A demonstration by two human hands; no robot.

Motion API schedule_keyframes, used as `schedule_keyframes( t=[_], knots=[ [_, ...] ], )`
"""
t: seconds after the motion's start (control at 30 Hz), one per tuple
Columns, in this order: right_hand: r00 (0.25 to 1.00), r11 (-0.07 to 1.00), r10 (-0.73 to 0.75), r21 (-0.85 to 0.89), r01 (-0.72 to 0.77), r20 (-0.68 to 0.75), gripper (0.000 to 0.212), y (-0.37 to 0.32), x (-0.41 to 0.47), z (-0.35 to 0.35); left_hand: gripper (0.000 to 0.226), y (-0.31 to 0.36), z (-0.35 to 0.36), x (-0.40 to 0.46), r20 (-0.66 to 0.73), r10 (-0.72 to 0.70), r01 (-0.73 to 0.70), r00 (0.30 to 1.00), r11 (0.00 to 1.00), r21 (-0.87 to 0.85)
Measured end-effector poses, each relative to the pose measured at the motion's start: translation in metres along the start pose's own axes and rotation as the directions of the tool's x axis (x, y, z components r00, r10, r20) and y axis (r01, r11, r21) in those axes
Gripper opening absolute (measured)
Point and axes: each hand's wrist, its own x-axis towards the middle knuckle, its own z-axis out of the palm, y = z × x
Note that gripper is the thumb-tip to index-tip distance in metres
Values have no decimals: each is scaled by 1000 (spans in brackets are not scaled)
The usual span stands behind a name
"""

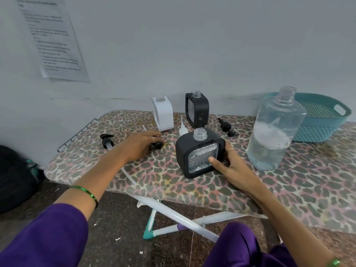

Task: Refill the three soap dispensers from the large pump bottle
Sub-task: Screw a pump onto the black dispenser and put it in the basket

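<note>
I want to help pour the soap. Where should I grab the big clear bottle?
Hold the large clear bottle around its flat sides above the liquid, coming from the front right. It stands upright and uncapped, and the teal basket crowds its back.

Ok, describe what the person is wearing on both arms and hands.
Purple sleeves cover both upper arms. The left wrist carries a thin green bangle, and the left hand a slim ring. The right hand also wears a ring, with a green bangle at that wrist.
</note>
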Motion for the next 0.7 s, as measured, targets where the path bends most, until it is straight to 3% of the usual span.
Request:
schedule_keyframes(
  t=[0.17,0.3,0.37,0.47,0.57,0.63,0.7],
  knots=[
    [998,999,39,18,-38,-45,67,7,0,-2,64,-3,8,-1,-113,12,-7,993,999,40],
    [997,998,54,24,-53,-64,67,9,-1,-3,48,-4,-5,-13,-293,18,-13,956,1000,17],
    [996,998,52,27,-50,-69,64,9,0,-3,32,2,-22,-17,-433,-47,29,900,998,-46],
    [996,999,50,23,-49,-76,63,8,-1,-2,29,17,-59,-23,-594,-232,32,770,945,-327],
    [996,999,43,19,-42,-78,62,6,-2,-2,27,34,-102,-29,-633,-403,-114,661,780,-615],
    [996,999,42,10,-42,-73,63,6,-2,-2,21,49,-124,-32,-594,-458,-304,661,560,-771],
    [996,999,49,14,-48,-71,67,5,-2,-3,19,64,-135,-33,-567,-444,-419,694,391,-819]
  ],
)
